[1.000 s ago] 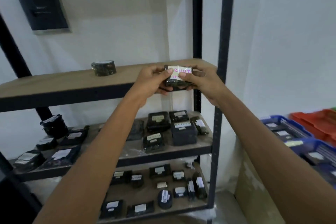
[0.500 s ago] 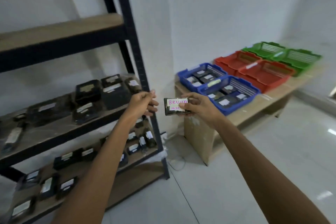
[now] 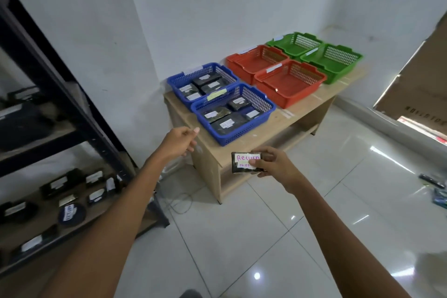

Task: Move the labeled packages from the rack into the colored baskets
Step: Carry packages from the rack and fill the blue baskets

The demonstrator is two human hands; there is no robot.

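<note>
Here, blue baskets (image 3: 238,136) hold labeled packages (image 3: 227,123) — right hand (image 3: 274,166) grips Return package (image 3: 243,159).

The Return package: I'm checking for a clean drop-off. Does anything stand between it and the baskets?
Nothing visible does. The right hand holds the Return package before the table corner, open-topped baskets beyond; the left hand is off to the left.

a: black metal rack (image 3: 94,128): cut off at left edge, upper shelves blurred.
b: small dark packages (image 3: 58,182) on it, labels unreadable. right hand (image 3: 275,167) covers the black labelled package (image 3: 242,165) at its right end.
</note>
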